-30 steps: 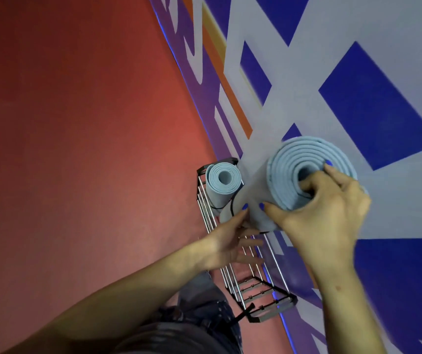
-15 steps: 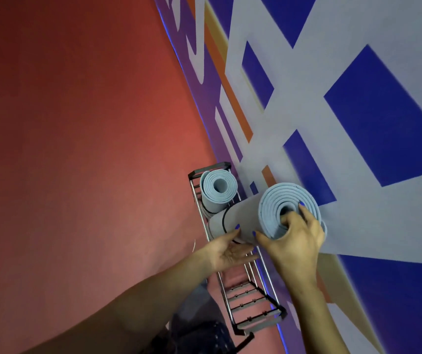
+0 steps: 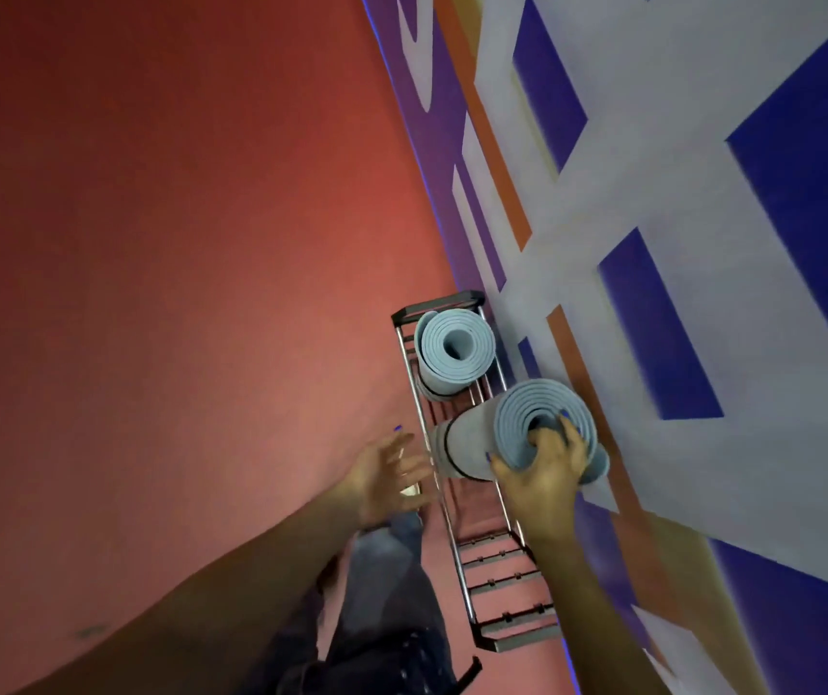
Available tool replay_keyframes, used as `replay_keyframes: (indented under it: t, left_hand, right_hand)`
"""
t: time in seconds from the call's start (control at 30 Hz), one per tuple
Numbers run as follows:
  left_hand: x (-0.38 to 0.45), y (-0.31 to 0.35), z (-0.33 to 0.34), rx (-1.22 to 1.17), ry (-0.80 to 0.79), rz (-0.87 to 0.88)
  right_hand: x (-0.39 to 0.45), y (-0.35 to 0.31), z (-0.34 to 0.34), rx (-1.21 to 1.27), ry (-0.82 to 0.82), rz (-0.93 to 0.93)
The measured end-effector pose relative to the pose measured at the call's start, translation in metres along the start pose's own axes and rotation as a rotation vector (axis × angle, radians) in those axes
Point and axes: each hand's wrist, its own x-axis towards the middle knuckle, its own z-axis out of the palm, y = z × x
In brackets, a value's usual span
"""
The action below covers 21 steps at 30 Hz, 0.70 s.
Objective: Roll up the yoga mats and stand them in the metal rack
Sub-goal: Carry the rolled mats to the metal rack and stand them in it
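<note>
Now lowering second mat into rack

Right hand (image 3: pixel 545 469) gripping top end of rolled yoga mat (image 3: pixel 477 443), fingers (image 3: pixel 570 433) hooked into its core, mat tilted in middle of metal rack (image 3: pixel 487 554). First rolled mat (image 3: pixel 454 348) upright at rack's far end. Left hand (image 3: pixel 387 476) spread open, empty, just left of rack, over red floor (image 3: pixel 176 293)

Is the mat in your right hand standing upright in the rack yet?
No, tilted: the held mat leans toward the wall, lower end inside the rack.
</note>
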Motion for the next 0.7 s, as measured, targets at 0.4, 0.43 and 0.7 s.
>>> replay_keyframes:
  t: [0.4,0.43,0.7]
  left_hand:
    - [0.0,0.032,-0.113,0.132,0.352,0.033]
    - [0.001,0.03,-0.103,0.164,0.342,0.018]
    - [0.017,0.001,-0.036,0.19,0.057,-0.111]
  right_hand:
    - [0.006,-0.018,0.019,-0.308,0.038,-0.653]
    - [0.0,-0.013,0.025,-0.326,-0.013,-0.671]
    - [0.021,-0.007,0.058,-0.376,-0.177,-0.63]
